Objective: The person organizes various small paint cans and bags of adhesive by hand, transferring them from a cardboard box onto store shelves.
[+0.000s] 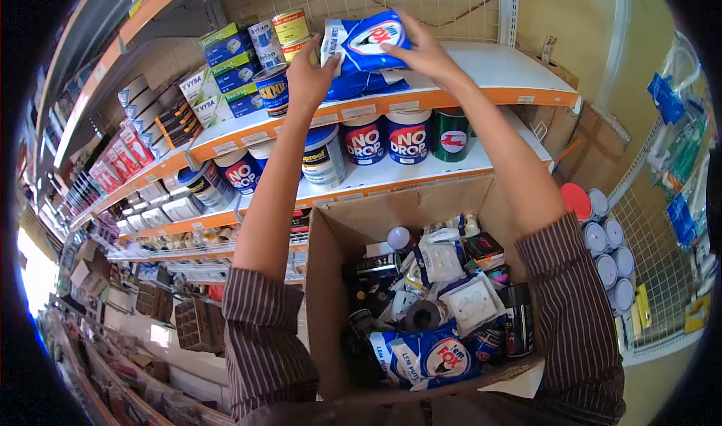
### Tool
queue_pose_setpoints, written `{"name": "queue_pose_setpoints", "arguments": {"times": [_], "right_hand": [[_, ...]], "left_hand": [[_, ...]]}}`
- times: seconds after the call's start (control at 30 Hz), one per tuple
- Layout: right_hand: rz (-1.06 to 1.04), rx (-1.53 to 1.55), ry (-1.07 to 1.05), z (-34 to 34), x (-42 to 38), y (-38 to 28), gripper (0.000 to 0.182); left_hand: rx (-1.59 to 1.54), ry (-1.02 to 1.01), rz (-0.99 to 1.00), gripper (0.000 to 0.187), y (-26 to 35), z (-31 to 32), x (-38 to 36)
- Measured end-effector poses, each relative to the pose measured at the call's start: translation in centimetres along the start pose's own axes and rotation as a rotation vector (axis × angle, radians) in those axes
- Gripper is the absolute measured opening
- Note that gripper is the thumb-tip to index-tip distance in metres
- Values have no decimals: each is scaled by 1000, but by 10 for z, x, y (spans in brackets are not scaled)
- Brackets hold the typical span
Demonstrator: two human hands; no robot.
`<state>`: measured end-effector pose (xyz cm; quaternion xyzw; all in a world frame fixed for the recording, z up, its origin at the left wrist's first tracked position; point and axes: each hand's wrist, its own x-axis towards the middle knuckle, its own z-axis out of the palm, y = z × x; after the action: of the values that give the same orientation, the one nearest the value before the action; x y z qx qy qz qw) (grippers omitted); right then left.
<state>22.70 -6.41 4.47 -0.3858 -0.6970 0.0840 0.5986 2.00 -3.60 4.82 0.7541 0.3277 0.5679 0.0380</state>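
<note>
Between my two hands is a blue and white bag of Fox glue (372, 41), held above the upper shelf. My left hand (310, 72) grips its left end, fingers curled at the white side. My right hand (427, 54) has hold of the right end, with the thumb across the front. Just below it, another blue bag (361, 85) lies flat on the shelf. In the cardboard box (327, 275) in front of me, more Fox glue bags (429, 357) rest on top of mixed packaged goods.
Paint cans (289, 29) and green-blue boxes (233, 69) stand left on the upper shelf (489, 72). Below are No Drop tubs (410, 136) and a dark green can (450, 136). At right, several round-lidded cans (605, 238) are stacked by a wire rack (662, 275).
</note>
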Motion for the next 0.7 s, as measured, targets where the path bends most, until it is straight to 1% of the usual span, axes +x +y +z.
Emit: {"name": "queue_pose_setpoints", "arguments": {"times": [0.03, 0.07, 0.1, 0.17, 0.2, 0.3, 0.33, 0.4, 0.53, 0.63, 0.7], "right_hand": [[64, -169, -95, 3, 5, 14, 69], [88, -362, -201, 8, 2, 11, 69], [91, -455, -243, 14, 5, 34, 67], [21, -606, -155, 23, -10, 21, 63], [9, -548, -163, 22, -13, 25, 63], [-35, -385, -166, 19, -12, 36, 65], [-38, -402, -156, 19, -14, 36, 65], [-43, -432, -140, 20, -20, 33, 65], [-22, -473, -254, 13, -28, 11, 65], [0, -447, -225, 14, -21, 16, 62], [-14, -450, -200, 16, -17, 21, 57]], "left_hand": [[30, -33, 24, 53, -15, 8, -4], [61, -64, 50, 51, -24, 14, -6], [93, -90, 79, 49, -33, 18, -7], [100, -89, 235, 46, -45, 34, -21], [157, -73, 294, 47, -46, 36, -31], [253, -93, 249, 49, -32, 28, -44], [330, -70, 265, 51, -29, 27, -46], [327, -82, 261, 51, -24, 25, -47], [230, -129, 211, 45, -26, 21, -46], [219, -142, 170, 39, -29, 25, -39], [235, -130, 171, 36, -33, 30, -32]]}}
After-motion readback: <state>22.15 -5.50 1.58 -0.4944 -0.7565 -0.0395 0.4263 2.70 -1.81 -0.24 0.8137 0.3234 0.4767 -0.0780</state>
